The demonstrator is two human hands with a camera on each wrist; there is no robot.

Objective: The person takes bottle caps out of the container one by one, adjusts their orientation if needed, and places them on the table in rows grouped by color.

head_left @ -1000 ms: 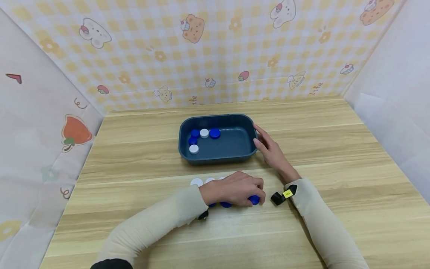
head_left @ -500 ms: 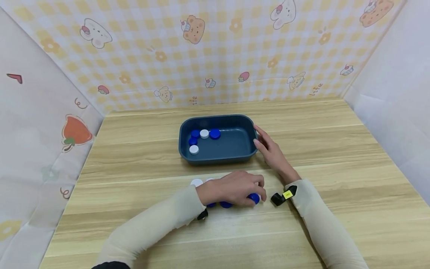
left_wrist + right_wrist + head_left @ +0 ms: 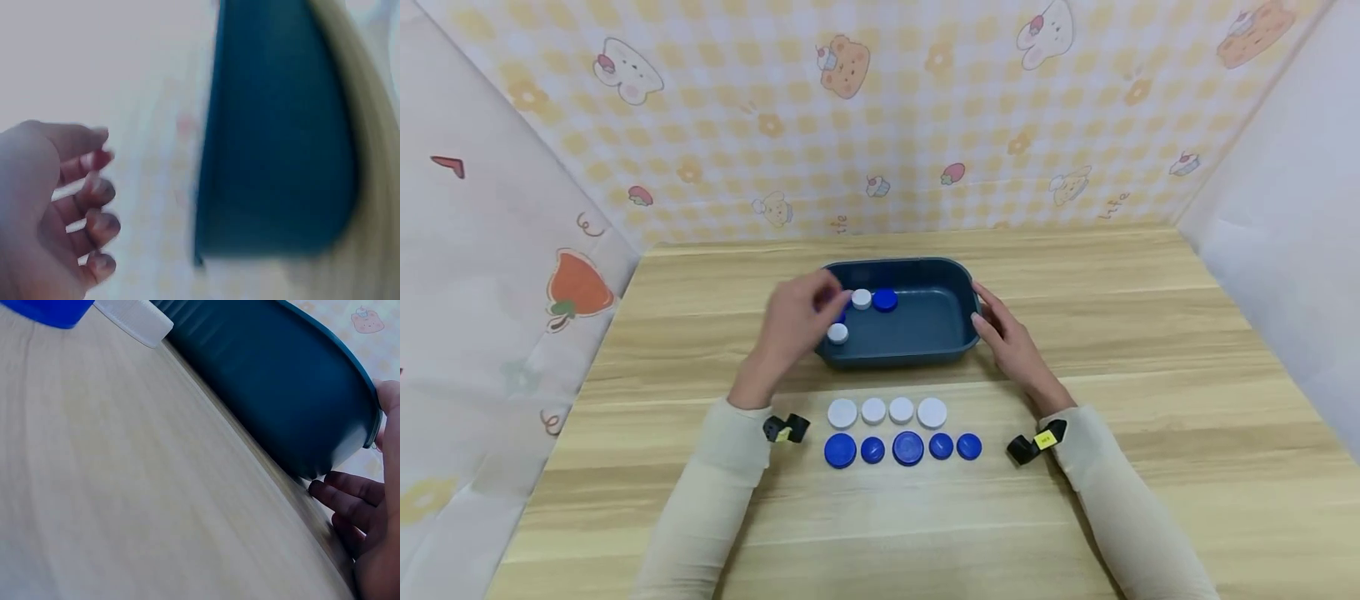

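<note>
Hovering over left end of bin [image 3: 925,329], L hand [image 3: 793,317]: fingers loosely bent, nothing seen held. Bin's long axis approx. left-right. White cap [image 3: 861,299] just right of grip, blue cap [image 3: 885,300] next. R hand [image 3: 1015,346], fingers relaxed, touches bin's right end; L hand nearer caps.

Your dark teal container [image 3: 917,325] sits upright, a rounded rectangle with its long sides running across in front of you. Your right hand [image 3: 1013,342] touches its right end; your left hand [image 3: 797,315], fingers bent, is over its left end. Inside, toward the left, you have 2 white caps [image 3: 861,299] and a clearly visible blue cap [image 3: 885,300], with another blue cap [image 3: 840,317] partly hidden by your left hand. Nearer to you than the container, 4 round white caps [image 3: 873,411] lie flat in a row, the outer 2 wider. Just beside that row, on your side, 5 round blue caps [image 3: 907,448] lie flat in another, the 1st and 3rd from the left widest.
</note>
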